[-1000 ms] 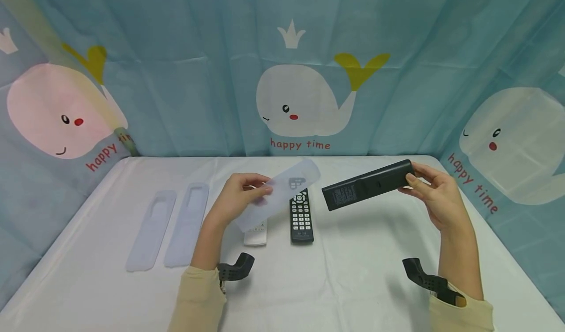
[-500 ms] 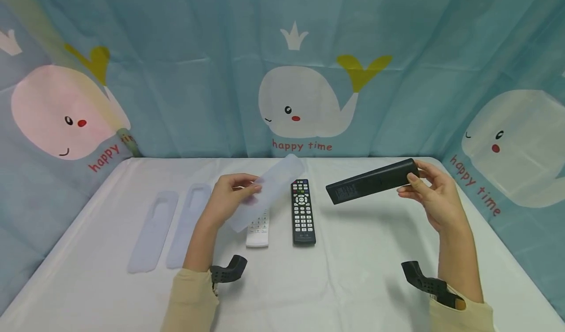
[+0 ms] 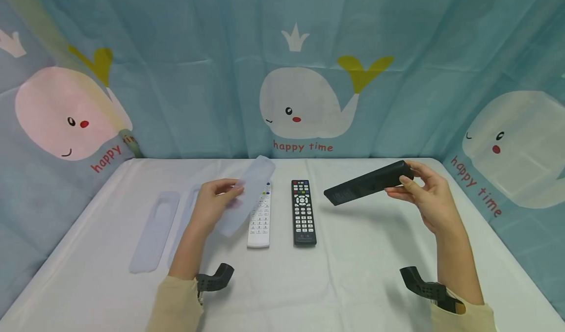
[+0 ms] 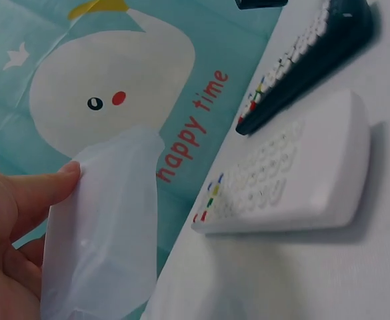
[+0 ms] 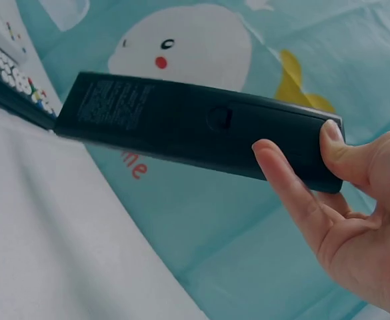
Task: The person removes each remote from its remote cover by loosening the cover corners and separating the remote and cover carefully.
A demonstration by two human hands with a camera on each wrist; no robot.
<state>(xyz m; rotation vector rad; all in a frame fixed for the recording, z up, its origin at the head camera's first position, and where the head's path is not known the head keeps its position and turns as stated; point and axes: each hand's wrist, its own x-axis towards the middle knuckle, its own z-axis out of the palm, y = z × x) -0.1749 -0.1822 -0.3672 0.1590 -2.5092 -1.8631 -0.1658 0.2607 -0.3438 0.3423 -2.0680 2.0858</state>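
L hand (image 3: 215, 199) is pinching a clear silicone sleeve (image 3: 247, 193); R hand (image 3: 425, 193) is gripping a black remote (image 3: 368, 182) by its end, held above the counter (image 3: 353, 273), back side up. Sleeve and remote are well apart, so fitting isn't started. Two spare sleeves (image 3: 154, 231) are lying left of L grip; white remote (image 3: 260, 217) and second black remote (image 3: 303, 212) are waiting uncovered between the grips.
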